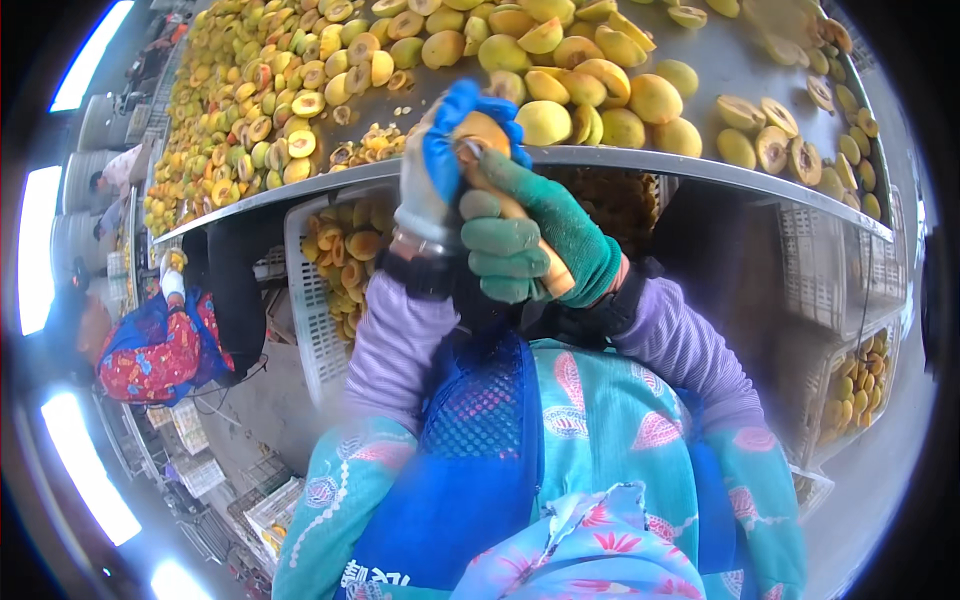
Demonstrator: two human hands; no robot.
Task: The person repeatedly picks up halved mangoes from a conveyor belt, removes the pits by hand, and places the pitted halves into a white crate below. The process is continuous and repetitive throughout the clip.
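Observation:
My left hand (432, 165), in a white glove with blue coated fingers, is closed round a yellow peach (484, 130) just above the table's near edge. In a green glove, my right hand (530, 235) grips a pitting tool by its pale wooden handle (555, 268). The tool's small metal tip (472, 148) is against the peach; how deep it sits cannot be made out. Just beyond my hands, larger peach halves (610, 85) lie on the metal table (420, 105). Small cut-out bits (370, 148) are scattered left of my left hand.
Many peach halves (240, 120) cover the table's left side, with several more at the right (772, 150). Below the metal edge (700, 168) stands a white crate of peach pieces (312, 330). Other crates (840, 270) are stacked at right. A co-worker in red patterned sleeves (160, 345) is at left.

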